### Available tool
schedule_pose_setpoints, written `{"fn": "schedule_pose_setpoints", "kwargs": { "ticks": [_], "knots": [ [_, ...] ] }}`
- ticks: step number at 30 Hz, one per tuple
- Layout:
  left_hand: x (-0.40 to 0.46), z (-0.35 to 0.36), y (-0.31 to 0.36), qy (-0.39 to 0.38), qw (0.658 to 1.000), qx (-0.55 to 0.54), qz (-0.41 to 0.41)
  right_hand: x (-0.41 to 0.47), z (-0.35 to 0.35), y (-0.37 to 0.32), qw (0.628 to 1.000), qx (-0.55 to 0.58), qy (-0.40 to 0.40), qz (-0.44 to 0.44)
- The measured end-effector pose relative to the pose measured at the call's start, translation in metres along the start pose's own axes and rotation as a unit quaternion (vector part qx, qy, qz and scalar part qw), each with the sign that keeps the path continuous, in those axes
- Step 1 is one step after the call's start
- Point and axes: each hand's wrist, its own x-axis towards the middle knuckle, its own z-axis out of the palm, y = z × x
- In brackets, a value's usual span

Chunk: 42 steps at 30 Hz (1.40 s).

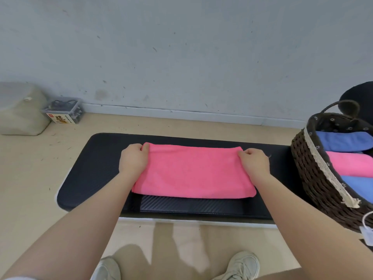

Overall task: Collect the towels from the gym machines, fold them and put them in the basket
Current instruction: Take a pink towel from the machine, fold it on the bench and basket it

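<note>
Towel: pink towel (193, 172), folded into a flat rectangle, lying on the middle of the surface, long side running left to right; its folded near edge sits just back from the near edge of the surface.
Surface: black padded bench top (96, 158), rounded corners, standing on a pale floor (30, 168) before a grey wall (181, 47).
Left hand: left hand (133, 158) at the far left corner of the towel, fingers curled over the edge, gripping the cloth.
Right hand: right hand (254, 161) at the far right corner of the towel, fingers curled, pinching the cloth there.
Basket: dark woven basket (314, 178) with a lace trim and a curved handle, standing at the right end of the surface, well apart from the towel.
Basket contents: folded towels stacked side by side, a blue one (343, 141) at the far side, a pink one (351, 164) in the middle, another blue one (357, 185) nearest.
Floor items: pale sack (20, 112) against the wall at the far left; clear plastic box (63, 111) with an orange label just beside it.
Footwear: two light shoes (240, 265) on the floor below the near edge of the surface.
</note>
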Motion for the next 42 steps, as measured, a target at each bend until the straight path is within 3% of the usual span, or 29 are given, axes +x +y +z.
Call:
{"fn": "schedule_pose_setpoints", "kwargs": {
  "ticks": [4,8,11,13,15,18,20,23,30,37,42],
  "knots": [
    [0.001,0.008,0.0,0.035,0.997,0.066,-0.006,-0.004,0.007,0.001,0.995,-0.085,0.042,0.009],
    [-0.005,0.001,0.005,0.073,0.986,0.151,0.014,-0.015,0.008,-0.009,0.973,-0.216,0.071,-0.043],
    [-0.016,0.004,0.013,0.133,0.951,0.218,0.175,-0.031,0.016,-0.023,0.938,-0.272,0.131,-0.172],
    [-0.028,0.021,0.021,0.075,0.921,0.205,0.323,-0.055,0.034,-0.044,0.922,-0.23,0.078,-0.303],
    [-0.038,0.039,0.025,-0.048,0.898,0.192,0.392,-0.08,0.061,-0.059,0.907,-0.177,-0.036,-0.381],
    [-0.042,0.048,0.016,-0.154,0.884,0.277,0.344,-0.091,0.087,-0.056,0.912,-0.178,-0.137,-0.344],
    [-0.041,0.044,0.009,-0.148,0.879,0.319,0.322,-0.082,0.088,-0.047,0.913,-0.223,-0.137,-0.314],
    [-0.038,0.033,0.003,-0.138,0.897,0.317,0.276,-0.07,0.079,-0.035,0.899,-0.291,-0.14,-0.297],
    [-0.037,0.005,-0.024,-0.147,0.913,0.31,0.222,-0.045,0.027,0.016,0.923,-0.342,-0.074,-0.164],
    [-0.04,-0.009,-0.021,-0.165,0.876,0.376,0.253,-0.048,0.008,0.028,0.948,-0.302,-0.057,-0.085],
    [-0.054,0.005,0.015,-0.16,0.841,0.365,0.366,-0.053,0.008,0.016,0.982,-0.179,0.015,-0.059]
  ]
}}
